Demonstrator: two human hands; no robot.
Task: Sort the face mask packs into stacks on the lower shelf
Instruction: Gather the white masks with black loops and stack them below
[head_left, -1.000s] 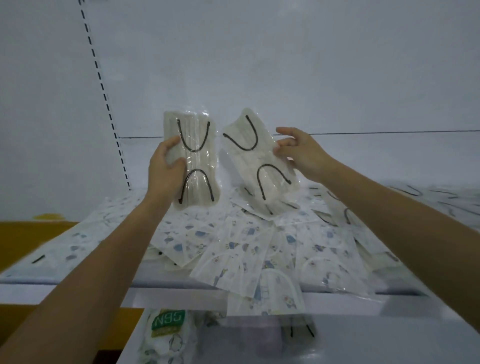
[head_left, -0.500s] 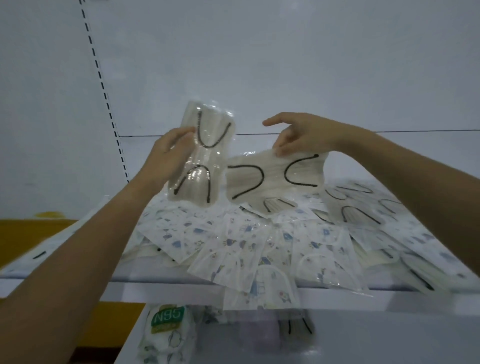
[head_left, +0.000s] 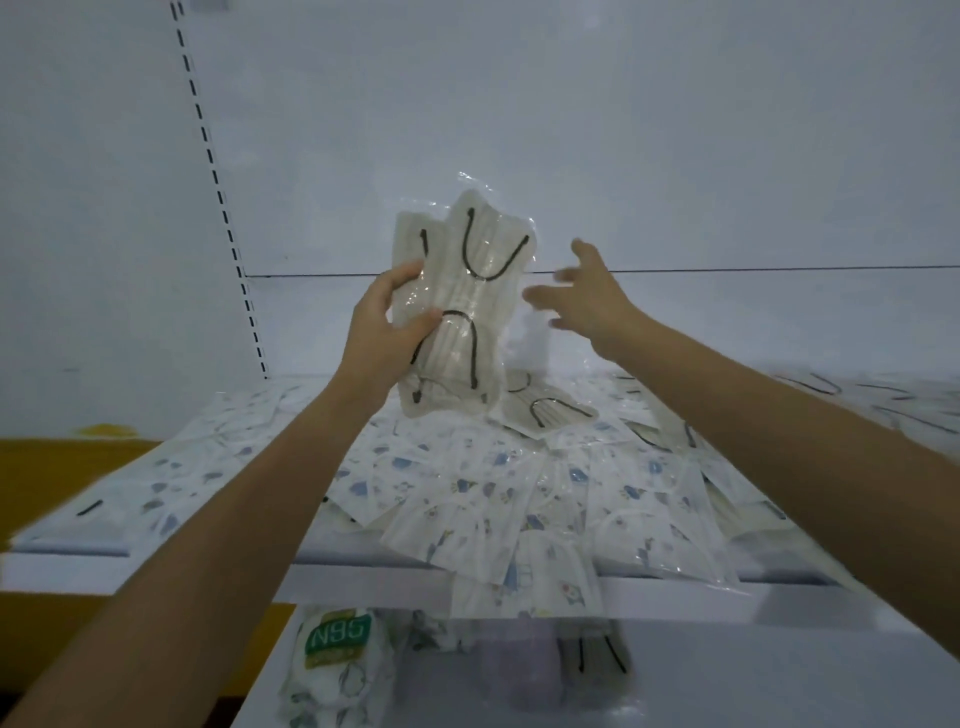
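Left hand (head_left: 382, 332) holds cream mask packs (head_left: 467, 291) up over the pile (head_left: 493, 493); right hand (head_left: 587, 296) is spread beside them.

The left hand grips two overlapping cream packs with black ear loops, thumb on the front, upright just above the back of the pile of blue-printed packs covering the upper shelf (head_left: 156, 571). The blurred right hand hovers above the pile, just right of them, fingers spread, holding nothing. More cream packs (head_left: 556, 413) lie at the pile's back. Below the pile's front edge, on the lower shelf (head_left: 727, 686), lie an N95 pack (head_left: 337, 639) to the left and a black-looped pack (head_left: 595, 657) to the right.
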